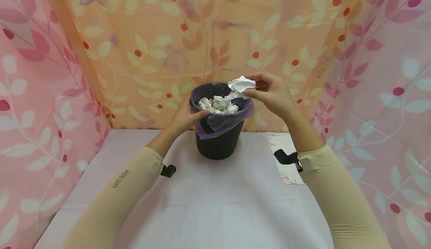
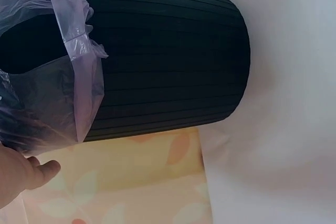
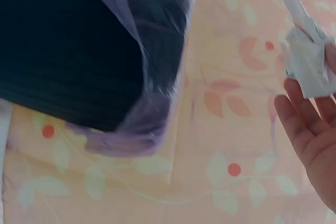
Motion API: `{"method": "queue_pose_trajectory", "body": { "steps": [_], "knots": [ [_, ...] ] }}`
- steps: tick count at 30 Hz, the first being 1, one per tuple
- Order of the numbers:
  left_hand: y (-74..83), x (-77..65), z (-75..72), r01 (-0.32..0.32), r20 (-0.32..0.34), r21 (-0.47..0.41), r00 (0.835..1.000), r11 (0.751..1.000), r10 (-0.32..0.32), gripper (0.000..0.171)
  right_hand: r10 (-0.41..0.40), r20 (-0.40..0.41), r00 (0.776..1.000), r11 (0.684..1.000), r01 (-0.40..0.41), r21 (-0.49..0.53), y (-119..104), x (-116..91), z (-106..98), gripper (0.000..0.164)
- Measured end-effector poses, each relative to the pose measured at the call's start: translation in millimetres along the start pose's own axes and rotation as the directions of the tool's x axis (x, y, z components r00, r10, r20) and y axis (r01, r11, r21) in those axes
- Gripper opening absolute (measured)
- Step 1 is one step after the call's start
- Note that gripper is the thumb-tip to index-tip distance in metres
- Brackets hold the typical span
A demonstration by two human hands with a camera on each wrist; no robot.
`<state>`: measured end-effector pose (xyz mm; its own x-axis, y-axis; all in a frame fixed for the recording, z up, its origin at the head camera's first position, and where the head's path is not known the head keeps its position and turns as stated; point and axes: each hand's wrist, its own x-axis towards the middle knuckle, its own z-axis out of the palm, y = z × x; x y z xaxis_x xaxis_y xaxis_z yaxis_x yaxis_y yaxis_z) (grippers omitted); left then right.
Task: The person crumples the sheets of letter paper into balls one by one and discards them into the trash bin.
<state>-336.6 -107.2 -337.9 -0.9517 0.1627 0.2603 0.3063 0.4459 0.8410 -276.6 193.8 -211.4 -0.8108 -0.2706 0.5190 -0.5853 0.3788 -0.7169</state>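
Observation:
A black trash bin [image 1: 217,146] stands upright on the table, lined with a translucent purple bag [image 1: 223,123] folded over its rim. Crumpled white papers [image 1: 218,104] fill it up near the top. My left hand [image 1: 186,116] holds the rim on the left side, thumb over the edge; the left wrist view shows that hand [image 2: 23,174] against the bag [image 2: 84,87]. Above the rim's right side, my right hand [image 1: 271,92] pinches a crumpled piece of paper [image 1: 243,84] between thumb and fingers. In the right wrist view this paper [image 3: 310,59] is apart from the bin [image 3: 63,51].
A flat floral-printed sheet [image 1: 281,159] lies on the white-covered table [image 1: 215,204] at the right, partly behind my right forearm. Patterned curtains [image 1: 141,54] close off the back and both sides. Each wrist wears a black camera mount [image 1: 285,157].

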Motion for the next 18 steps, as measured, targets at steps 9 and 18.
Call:
{"method": "queue_pose_trajectory", "body": {
  "steps": [9,18],
  "knots": [
    [-3.4,0.1,0.2,-0.010,-0.019,-0.004,1.000,1.000,0.010,0.110,0.100,0.235,0.967,0.986,-0.065,-0.153,5,60,-8,0.047],
    [-5.3,2.4,3.3,0.014,-0.004,-0.010,1.000,1.000,-0.014,0.118,0.188,0.339,0.922,0.960,-0.099,-0.262,26,100,-7,0.044]
  ]
}}
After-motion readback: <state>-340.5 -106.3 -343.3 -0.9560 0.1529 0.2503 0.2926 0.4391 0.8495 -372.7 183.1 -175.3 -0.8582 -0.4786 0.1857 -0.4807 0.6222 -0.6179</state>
